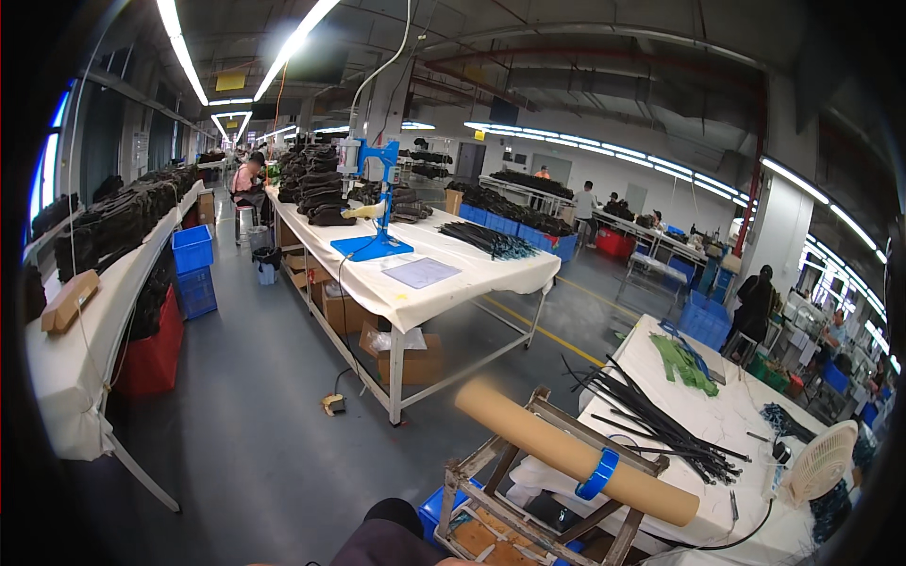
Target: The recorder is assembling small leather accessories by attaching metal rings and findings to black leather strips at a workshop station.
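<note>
Head view: brown cardboard tube — lying aslant atop worn metal frame, blue ring around it. Black straps fanned on white-covered table, just beyond. Left hand, right hand — outside view; finger opening and hold cannot be told.

The long tube looks like brown cardboard, smooth and dull. The blue band around it looks like shiny plastic. The frame under it looks like rough, worn metal. Dull white cloth covers the middle counter. The blue stand looks like smooth painted metal. The grey floor is smooth.
</note>
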`<state>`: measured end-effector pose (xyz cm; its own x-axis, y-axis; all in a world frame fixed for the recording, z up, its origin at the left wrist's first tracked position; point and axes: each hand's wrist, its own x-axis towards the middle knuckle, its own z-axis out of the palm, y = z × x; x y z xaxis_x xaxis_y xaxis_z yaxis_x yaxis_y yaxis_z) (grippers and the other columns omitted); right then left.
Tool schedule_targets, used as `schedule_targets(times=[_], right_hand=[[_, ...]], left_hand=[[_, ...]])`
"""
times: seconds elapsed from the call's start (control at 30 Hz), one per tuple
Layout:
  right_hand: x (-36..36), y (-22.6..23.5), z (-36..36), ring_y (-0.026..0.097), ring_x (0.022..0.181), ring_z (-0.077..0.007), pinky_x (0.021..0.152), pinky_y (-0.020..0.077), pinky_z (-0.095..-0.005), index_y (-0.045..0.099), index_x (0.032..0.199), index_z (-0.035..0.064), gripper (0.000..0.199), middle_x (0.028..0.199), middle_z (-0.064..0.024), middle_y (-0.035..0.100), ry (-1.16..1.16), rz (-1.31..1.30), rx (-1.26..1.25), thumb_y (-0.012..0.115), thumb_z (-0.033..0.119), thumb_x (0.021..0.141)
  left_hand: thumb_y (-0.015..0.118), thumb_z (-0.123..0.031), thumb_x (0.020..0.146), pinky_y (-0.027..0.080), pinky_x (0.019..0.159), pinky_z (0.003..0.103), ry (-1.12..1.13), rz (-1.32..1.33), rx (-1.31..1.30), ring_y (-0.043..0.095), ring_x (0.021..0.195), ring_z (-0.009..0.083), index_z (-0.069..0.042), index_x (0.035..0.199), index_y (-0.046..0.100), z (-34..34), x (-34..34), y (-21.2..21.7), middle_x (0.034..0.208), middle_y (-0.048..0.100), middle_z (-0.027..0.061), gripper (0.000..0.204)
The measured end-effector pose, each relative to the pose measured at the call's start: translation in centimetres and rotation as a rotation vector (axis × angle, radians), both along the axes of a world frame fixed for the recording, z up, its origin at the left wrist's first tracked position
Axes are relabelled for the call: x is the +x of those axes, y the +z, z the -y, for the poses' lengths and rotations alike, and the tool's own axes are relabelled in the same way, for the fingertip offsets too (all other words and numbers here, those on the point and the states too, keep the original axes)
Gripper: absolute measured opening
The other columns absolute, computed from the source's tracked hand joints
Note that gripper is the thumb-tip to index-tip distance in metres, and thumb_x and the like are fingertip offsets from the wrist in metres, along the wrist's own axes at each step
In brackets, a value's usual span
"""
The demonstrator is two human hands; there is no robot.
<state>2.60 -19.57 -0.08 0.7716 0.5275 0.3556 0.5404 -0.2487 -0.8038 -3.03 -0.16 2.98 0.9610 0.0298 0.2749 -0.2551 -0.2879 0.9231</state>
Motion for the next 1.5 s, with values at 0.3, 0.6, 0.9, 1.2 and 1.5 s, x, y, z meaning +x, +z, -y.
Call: schedule_targets(times=[0.3,0.6,0.9,1.2,1.5], right_hand=[[-0.8,0.3,0.8,0.049,0.061,-0.0066,0.057,0.0411,-0.022,0.06,0.095,0.0027,0.021,0.07,0.0003,0.057,0.419,-0.592,-0.066,0.05,0.021,0.096],[3.1,12.6,18.4,0.047,0.071,-0.0071,0.065,0.0398,-0.0232,0.052,0.102,0.014,0.02,0.083,0.0043,0.051,-0.436,-0.431,1.027,0.04,0.03,0.1],[-4.1,26.2,35.6,0.049,0.073,-0.0077,0.068,0.0428,-0.0218,0.052,0.11,0.0016,0.026,0.084,0.0009,0.053,-0.739,0.276,0.901,0.048,0.025,0.098],[-1.8,27.3,43.0,0.046,0.069,-0.0059,0.065,0.0386,-0.0211,0.06,0.098,0.0039,0.022,0.078,0.0024,0.056,-1.275,0.616,-0.062,0.05,0.023,0.097],[7.6,-7.5,37.9,0.053,0.083,-0.0303,0.073,0.0435,-0.0391,0.068,0.098,0.0039,0.019,0.085,-0.012,0.058,-1.134,0.404,-0.721,0.067,0.006,0.078]], left_hand=[[0.059,-0.012,0.089,0.049,0.064,0.024,-0.17,-0.323,-0.335,0.062,0.072,0.0108,-0.002,0.097,0.064,-1.0,-3.4,0.5,0.083,0.066,0.0045,0.014],[0.055,-0.013,0.093,0.048,0.07,0.021,-0.18,-0.452,-0.618,0.059,0.076,0.0091,-0.002,0.113,0.057,-1.6,-1.1,-1.1,0.091,0.064,0.0041,0.023],[0.058,-0.021,0.092,0.051,0.063,0.025,-0.075,-0.496,-0.641,0.062,0.068,0.0161,0.001,0.109,0.053,-1.7,-0.3,-5.4,0.085,0.064,0.0099,0.028],[0.06,-0.017,0.09,0.051,0.064,0.025,-0.095,-0.511,-0.59,0.063,0.069,0.0165,0.003,0.108,0.053,0.1,0.6,-5.9,0.085,0.064,0.011,0.028],[0.056,-0.016,0.094,0.047,0.071,0.022,-0.066,-0.606,-0.427,0.058,0.077,0.0094,-0.002,0.113,0.057,-0.2,0.5,-3.4,0.091,0.062,0.004,0.024]])
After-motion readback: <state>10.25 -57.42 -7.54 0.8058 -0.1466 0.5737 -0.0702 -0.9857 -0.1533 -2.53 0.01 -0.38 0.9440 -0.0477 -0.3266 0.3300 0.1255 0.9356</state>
